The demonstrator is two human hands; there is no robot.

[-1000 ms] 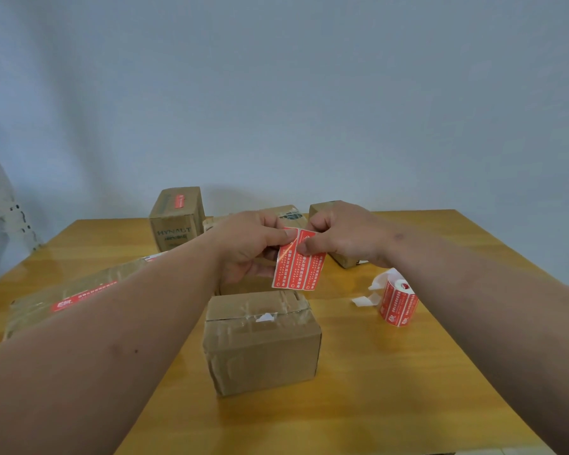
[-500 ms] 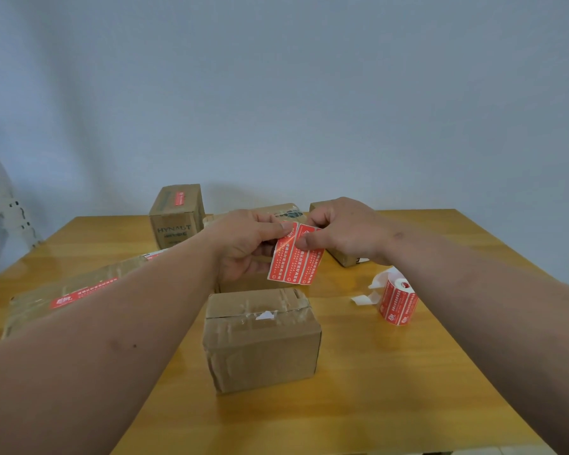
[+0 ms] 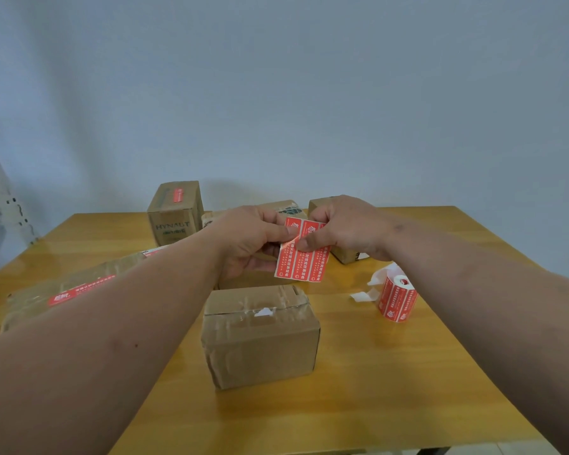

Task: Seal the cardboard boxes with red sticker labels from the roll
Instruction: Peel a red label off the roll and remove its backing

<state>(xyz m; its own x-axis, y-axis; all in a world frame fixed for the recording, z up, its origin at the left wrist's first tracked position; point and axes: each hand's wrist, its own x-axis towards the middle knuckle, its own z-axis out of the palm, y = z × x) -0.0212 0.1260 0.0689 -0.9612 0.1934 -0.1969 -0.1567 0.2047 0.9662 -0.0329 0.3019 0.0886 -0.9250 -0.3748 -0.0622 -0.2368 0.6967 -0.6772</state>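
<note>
My left hand (image 3: 253, 239) and right hand (image 3: 340, 229) pinch the red label sheet (image 3: 301, 257) from either side, peeling one corner up (to free a sticker); it hangs above the unsealed box (image 3: 260, 339); the roll (image 3: 397, 300) stands right; nothing blocks.

Packing room: boxes (image 3: 260, 336), label roll (image 3: 396, 300).

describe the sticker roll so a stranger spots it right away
Start at the wooden table and look to its right side, beyond the right forearm. The sticker roll stands there on end, red with white print and a white core, the only cylinder among brown boxes.
</note>
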